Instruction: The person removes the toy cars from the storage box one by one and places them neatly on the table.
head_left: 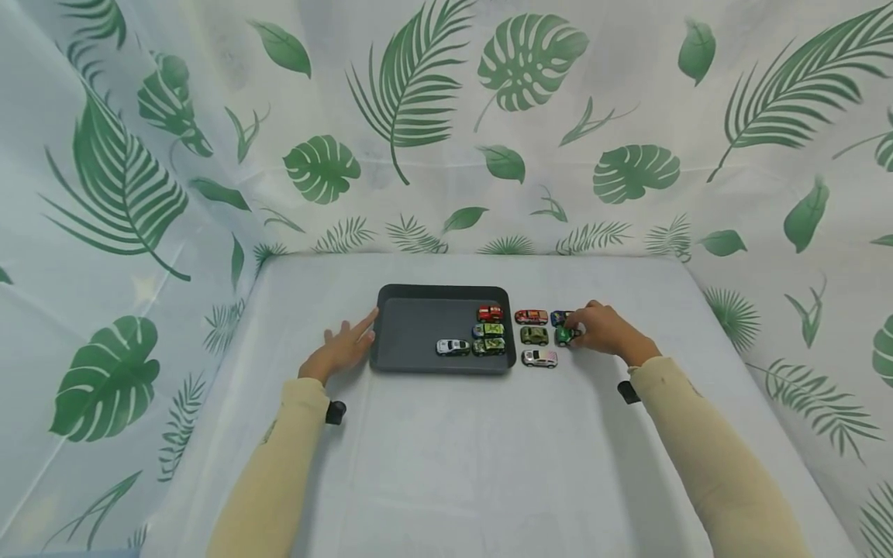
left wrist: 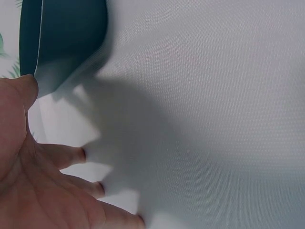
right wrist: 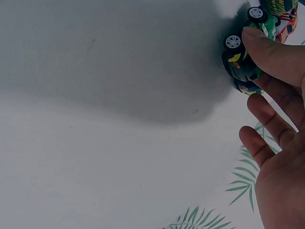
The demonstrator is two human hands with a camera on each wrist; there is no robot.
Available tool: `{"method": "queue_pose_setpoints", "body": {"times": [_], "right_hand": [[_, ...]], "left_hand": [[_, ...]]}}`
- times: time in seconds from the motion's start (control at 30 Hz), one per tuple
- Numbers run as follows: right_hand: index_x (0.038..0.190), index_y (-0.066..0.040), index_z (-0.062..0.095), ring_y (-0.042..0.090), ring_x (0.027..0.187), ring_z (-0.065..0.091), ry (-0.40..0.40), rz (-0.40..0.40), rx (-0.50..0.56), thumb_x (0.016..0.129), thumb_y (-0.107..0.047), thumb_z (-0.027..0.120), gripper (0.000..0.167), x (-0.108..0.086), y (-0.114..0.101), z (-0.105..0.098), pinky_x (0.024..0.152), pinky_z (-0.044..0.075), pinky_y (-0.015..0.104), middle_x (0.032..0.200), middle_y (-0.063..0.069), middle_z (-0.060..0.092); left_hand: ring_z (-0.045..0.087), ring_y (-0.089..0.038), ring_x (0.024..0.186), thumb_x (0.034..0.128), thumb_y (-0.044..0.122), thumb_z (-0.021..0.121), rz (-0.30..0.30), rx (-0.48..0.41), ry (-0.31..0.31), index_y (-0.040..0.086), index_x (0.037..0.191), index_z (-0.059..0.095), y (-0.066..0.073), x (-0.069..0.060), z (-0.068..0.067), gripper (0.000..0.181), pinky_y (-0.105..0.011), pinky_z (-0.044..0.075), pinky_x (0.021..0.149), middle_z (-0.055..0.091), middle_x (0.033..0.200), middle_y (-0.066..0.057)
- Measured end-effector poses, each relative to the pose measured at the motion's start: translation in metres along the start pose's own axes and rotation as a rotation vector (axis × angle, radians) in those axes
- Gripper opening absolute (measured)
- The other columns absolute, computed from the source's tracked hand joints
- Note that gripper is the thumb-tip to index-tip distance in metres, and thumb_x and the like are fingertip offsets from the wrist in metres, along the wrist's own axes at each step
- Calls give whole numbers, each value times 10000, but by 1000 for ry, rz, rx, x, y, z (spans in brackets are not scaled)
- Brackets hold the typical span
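Observation:
My left hand (head_left: 340,351) is at the left side of the dark grey tray (head_left: 412,366), fingers spread. One digit touches the tray's outer wall (left wrist: 71,38) while other fingertips rest on the cloth. Beyond the tray's right side, my right hand (head_left: 605,332) pinches a green toy car (head_left: 565,335) between thumb and fingers. In the right wrist view, this green car (right wrist: 243,59) shows its wheels and a yellow mark. Partly hidden by the hand is a blue toy car (head_left: 560,318) just behind it.
Inside the tray are a red car (head_left: 490,313), two green patterned cars (head_left: 488,331) and a white car (head_left: 453,347). Between tray and right hand stand a red-orange car (head_left: 532,317), an olive car (head_left: 534,335) and a silver-pink car (head_left: 540,359). Leaf-print curtains surround the white-covered table.

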State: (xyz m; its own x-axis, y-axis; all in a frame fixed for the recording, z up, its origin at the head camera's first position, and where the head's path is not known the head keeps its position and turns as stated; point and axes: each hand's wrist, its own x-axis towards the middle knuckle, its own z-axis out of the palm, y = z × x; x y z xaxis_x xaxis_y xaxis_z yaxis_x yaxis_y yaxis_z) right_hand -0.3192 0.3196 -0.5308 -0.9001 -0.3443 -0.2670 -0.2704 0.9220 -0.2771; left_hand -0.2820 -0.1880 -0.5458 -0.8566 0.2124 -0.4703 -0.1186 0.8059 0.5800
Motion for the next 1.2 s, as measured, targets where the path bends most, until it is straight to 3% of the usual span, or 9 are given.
{"method": "queue_pose_setpoints", "body": {"times": [0.23,0.47,1.2], "right_hand": [[1141,21,804,407,1092,607,18,-44,1,859,-37,889,300,-3,-1,0,975,506,620,1121,178,721],[1114,10,815,403,1095,618,37,-88,-73,848,-24,895,280,-3,-3,2,969,507,617,1108,148,764],[1133,25,808,392,1046,613,103,-88,-127,854,-60,878,300,-10,-4,8,933,497,597,1141,188,779]], "left_hand": [[-155,-661,1510,1188,426,301,-24,13,-5,310,1744,88,1,2,0,607,-840,16,1153,-65,1721,-349],[-159,-665,1506,1190,421,302,-15,12,-3,302,1745,85,2,-1,0,608,-839,12,1154,-64,1719,-352],[-174,-651,1512,1187,433,299,-26,-1,-10,315,1744,84,2,1,0,609,-846,6,1146,-74,1727,-338]]}}
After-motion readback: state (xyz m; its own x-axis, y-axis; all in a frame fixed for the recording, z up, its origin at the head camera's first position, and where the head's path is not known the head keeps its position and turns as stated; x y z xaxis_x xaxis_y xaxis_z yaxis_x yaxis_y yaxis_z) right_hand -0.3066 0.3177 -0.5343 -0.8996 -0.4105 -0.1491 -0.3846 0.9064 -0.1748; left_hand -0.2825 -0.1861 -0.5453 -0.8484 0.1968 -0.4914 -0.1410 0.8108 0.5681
